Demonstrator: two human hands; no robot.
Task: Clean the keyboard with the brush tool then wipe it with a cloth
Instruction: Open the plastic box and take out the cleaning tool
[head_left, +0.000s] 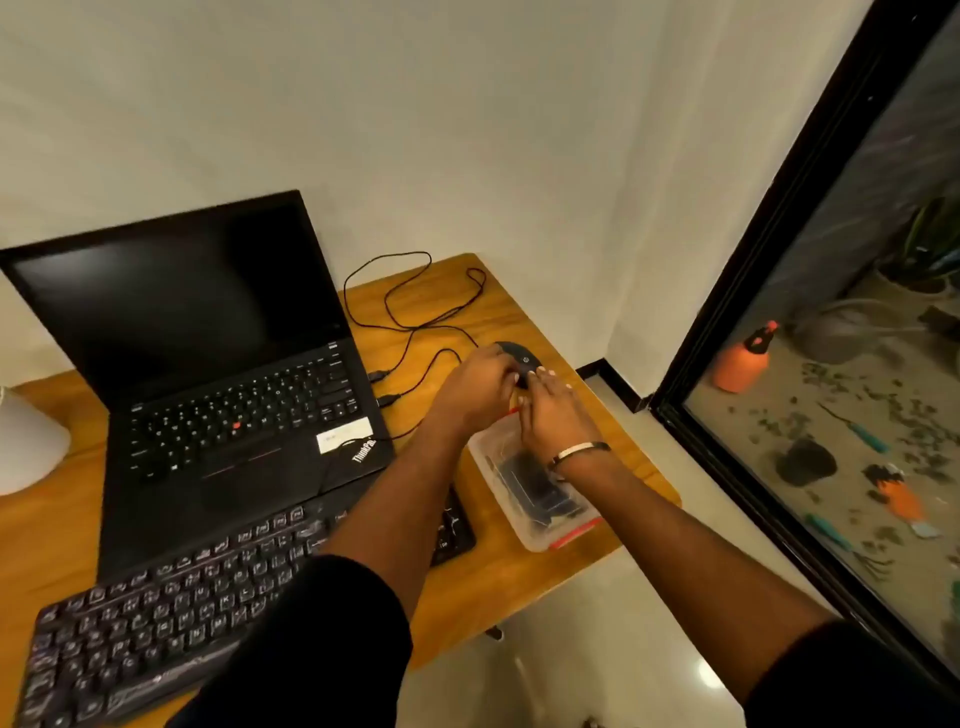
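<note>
Keyboard (171, 597): black, full-size, white legends, lying at the near edge of the wooden desk (524, 571), angled, just in front of the open laptop (218, 384). My left forearm crosses over its right end. Its near-left corner is cut off by the frame edge.

Both my hands are out past the keyboard, at the far right of the desk, on the black wired mouse (517, 358). My left hand (480, 384) has its fingers curled round the mouse's left side. My right hand (550, 410) has fingers roughly straight, tips resting on the mouse's near right side. A metal bangle (579, 451) sits on my right wrist.

Under my right wrist: a clear plastic box (530, 499) with red clips, just beside the keyboard's right end. Dark items inside; can't make out what they are. No way to tell brush or cloth from this.

The mouse cable (415, 306) loops across the desk behind the hands. Two USB plugs lie near the laptop's right edge; can't tell if they're seated.

Laptop screen is dark. A white object (26, 441) at the left edge is cut off. The mouse's near half is hidden by my fingers. The view through the glass (857, 364) on the right is murky.
</note>
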